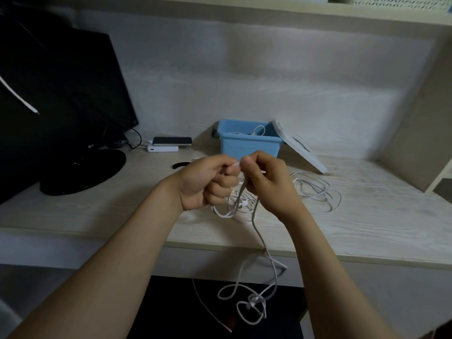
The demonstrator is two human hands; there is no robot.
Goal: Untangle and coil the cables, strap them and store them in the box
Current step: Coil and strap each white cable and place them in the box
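Nearest: a white cable (254, 302) hangs off the desk (97, 209) edge, its lower end knotted in loops, so untangling is not finished.

Left hand (208, 184): fingers curled into a fist around several white strands, thumb pinching a thin end. Right hand (266, 182): fingers curled, pinching the same strand just beside the left thumb. Both are raised just above the desk.

Behind the right hand: a loose cable pile (315, 189) on the desk, uncoiled and unstrapped. A black strap (180, 165) lies unused, left of the hands.

Farther back: the blue box (247, 145) is open, lid (298, 148) leaning against its right side, with some cable already inside.

Judgement: early to middle. Coiling, strapping and storing remain for at least two cables.
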